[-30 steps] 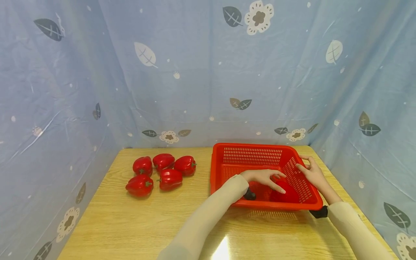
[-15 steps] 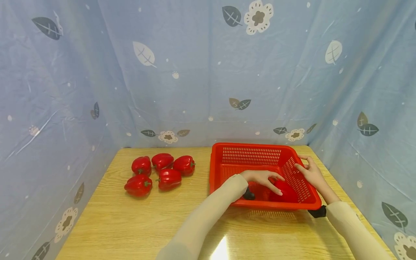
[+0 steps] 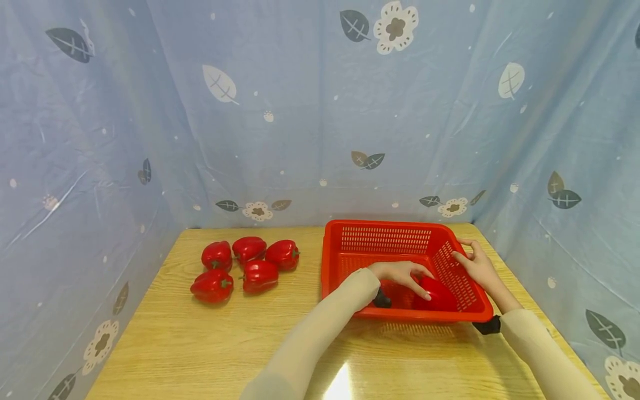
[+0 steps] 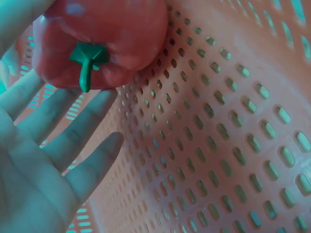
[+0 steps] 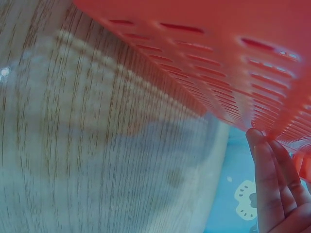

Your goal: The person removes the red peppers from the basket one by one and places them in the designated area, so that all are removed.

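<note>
My left hand (image 3: 401, 274) reaches down into the red plastic basket (image 3: 380, 225). Its fingers are spread and nearly straight, the fingertips right at the stem end of a red bell pepper (image 3: 440, 295). In the left wrist view this bell pepper (image 4: 116, 43) shows its green stem toward the palm, and the fingers (image 4: 80, 131) extend to its lower edge. The thumb lies at the upper left there. At the basket's right rim, my right hand (image 3: 479, 266) grips the side, thumb inside and fingers outside. The right wrist view shows its fingers (image 5: 267, 179) against the slotted outer wall.
Several red bell peppers (image 3: 260, 276) lie grouped on the left of the wooden table (image 3: 210, 350). The basket occupies the table's right half, near the back. A blue patterned curtain (image 3: 285, 111) surrounds the table at the back and both sides.
My left hand has drawn back slightly to the left, uncovering more of the bell pepper in the basket. The right hand keeps its place on the rim. The head view has shifted a little.
</note>
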A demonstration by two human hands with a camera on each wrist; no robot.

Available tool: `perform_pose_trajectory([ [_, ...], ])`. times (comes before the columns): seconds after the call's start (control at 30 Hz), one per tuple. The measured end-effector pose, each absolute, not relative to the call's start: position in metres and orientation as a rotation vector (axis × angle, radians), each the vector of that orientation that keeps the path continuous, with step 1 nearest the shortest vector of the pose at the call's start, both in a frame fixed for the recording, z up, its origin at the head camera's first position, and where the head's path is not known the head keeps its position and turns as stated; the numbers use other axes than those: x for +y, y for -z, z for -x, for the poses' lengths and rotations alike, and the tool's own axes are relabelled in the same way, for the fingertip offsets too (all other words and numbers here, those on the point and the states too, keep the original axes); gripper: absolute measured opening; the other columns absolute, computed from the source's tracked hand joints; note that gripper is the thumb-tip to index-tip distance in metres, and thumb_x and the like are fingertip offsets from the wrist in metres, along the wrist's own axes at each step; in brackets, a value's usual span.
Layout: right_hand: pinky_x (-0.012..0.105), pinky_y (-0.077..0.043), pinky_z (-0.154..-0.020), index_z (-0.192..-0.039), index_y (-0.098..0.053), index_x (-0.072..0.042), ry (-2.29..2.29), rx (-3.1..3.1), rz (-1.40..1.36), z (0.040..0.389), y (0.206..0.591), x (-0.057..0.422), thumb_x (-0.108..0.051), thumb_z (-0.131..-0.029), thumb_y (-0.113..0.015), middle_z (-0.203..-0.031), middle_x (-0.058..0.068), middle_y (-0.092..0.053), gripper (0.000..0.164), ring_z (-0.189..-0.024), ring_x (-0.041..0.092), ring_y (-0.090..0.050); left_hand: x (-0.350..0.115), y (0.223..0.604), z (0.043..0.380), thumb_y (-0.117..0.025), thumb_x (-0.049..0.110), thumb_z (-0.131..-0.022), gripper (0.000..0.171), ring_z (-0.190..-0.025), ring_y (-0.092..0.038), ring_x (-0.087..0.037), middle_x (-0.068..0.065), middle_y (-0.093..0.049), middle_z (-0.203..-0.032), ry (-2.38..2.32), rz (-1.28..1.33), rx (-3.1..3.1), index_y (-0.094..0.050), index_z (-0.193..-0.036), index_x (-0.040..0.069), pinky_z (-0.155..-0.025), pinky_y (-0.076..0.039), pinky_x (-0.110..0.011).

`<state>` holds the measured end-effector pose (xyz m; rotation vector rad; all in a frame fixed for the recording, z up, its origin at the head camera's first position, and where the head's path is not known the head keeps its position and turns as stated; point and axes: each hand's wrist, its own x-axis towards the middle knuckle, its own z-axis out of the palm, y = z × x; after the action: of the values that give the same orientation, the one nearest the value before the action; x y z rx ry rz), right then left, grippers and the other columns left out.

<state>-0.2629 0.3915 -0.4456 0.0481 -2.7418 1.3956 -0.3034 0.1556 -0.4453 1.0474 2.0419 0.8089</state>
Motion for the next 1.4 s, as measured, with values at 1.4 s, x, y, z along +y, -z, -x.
perform_pose_trajectory([
  [1.4, 0.032, -0.054, -0.051, -0.138, -0.022, 0.005, -1.487, -2.714, -0.080, 0.260, 0.443, 0.391, -0.023, -0.097, -0.048, -0.088, 0.030, -0.063, 0.056, -0.056, 0.016, -0.065, 0.144, 0.403, 0.295, -0.075, 0.042, -0.073, 0.054, -0.106, -0.051, -0.002, 0.014, -0.054, -0.119, -0.958, -1.040, 2.259, -0.055, -0.121, 0.029, -0.085, -0.045, -0.022],
])
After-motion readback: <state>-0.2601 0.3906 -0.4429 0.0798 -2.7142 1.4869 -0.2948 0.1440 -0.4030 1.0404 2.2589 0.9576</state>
